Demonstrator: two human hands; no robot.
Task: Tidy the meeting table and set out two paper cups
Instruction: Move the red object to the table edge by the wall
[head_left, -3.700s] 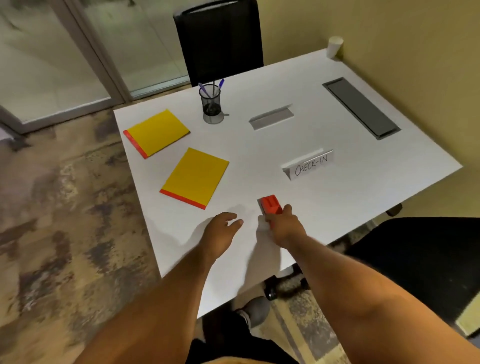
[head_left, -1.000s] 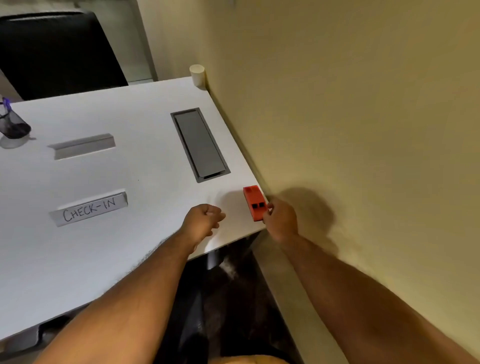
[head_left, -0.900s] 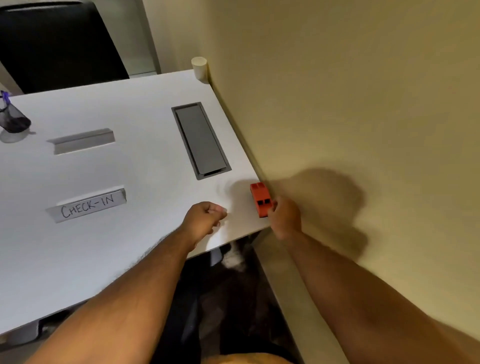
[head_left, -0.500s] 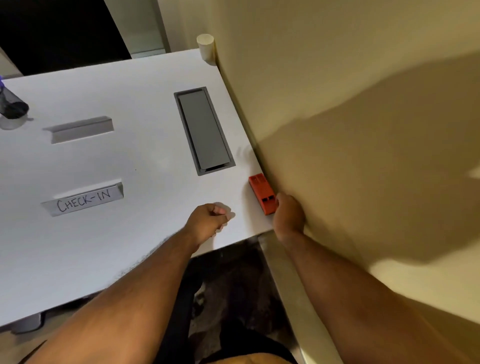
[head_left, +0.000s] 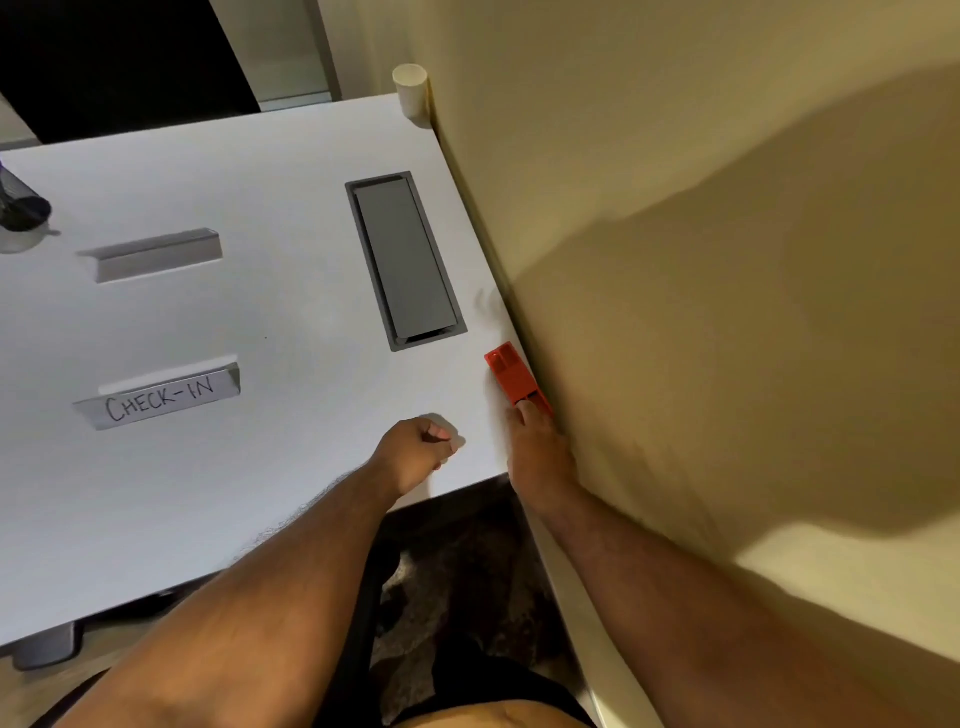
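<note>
The head camera looks down on one white table (head_left: 249, 322) pushed up against a yellowish wall (head_left: 675, 208). One small red block (head_left: 514, 378) lies flat on the table's right edge, its long side against the wall. The right hand (head_left: 540, 457) rests behind it with its fingers stretched forward and the fingertips touching the block's near end; the fingers are not wrapped around it, so the hand is fairly open and grips nothing. The left hand (head_left: 415, 457) sits on the table near the front edge, curled into a loose fist with nothing seen in it.

One paper cup (head_left: 411, 94) stands at the far right corner of the table, just beside the wall; whether it is a single cup or a stack cannot be told. There are two folded name cards: one reading CHECK-IN (head_left: 161, 397) towards the left, and one blank card (head_left: 156, 254) beyond it. One grey cable hatch (head_left: 405, 260) is set into the table between the cards and the wall. One dark mesh pen holder (head_left: 21, 208) shows partly at the left edge. A black chair (head_left: 119, 57) stands beyond the table.
</note>
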